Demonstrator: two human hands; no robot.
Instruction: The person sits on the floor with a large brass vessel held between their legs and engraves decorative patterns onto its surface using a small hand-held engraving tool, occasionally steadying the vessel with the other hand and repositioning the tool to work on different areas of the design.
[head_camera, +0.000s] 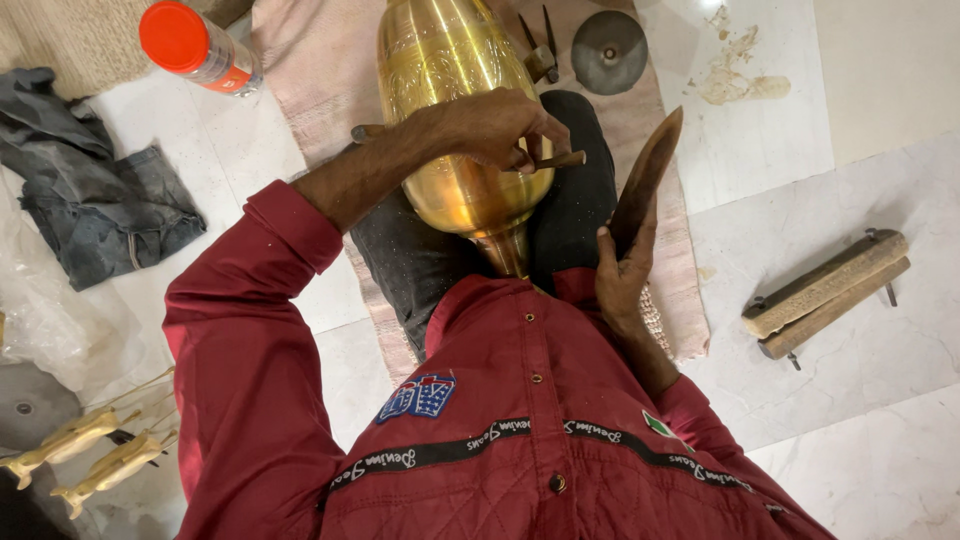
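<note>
Two hands working over one brass vessel (450, 110). Left hand (497, 128) curling across the vessel's lower body, fingers pinching shut around a thin dark punch tool (555, 160), holding its tip against the metal. Right hand (620, 275), at four o'clock from the left, gripping closed around the lower end of a dark wooden mallet (648, 175), raising it tilted toward one o'clock, just beside the vessel but apart from it. Vessel lying lengthwise between the knees on black trousers (580, 200), narrow neck pointing toward six o'clock, wide engraved body reaching toward twelve. Resting beneath it all, a pink mat (300, 60). Lying at one o'clock on the mat, small pincers (541, 55) and a round dark metal disc (609, 50). Lying at three o'clock on the white floor, well apart, a wooden clamp block (826, 293) with metal pins. Lying at eleven o'clock, a clear bottle with an orange cap (200, 48); at nine o'clock, a crumpled grey cloth (100, 200); at seven o'clock, several small brass figures (95, 455).
</note>
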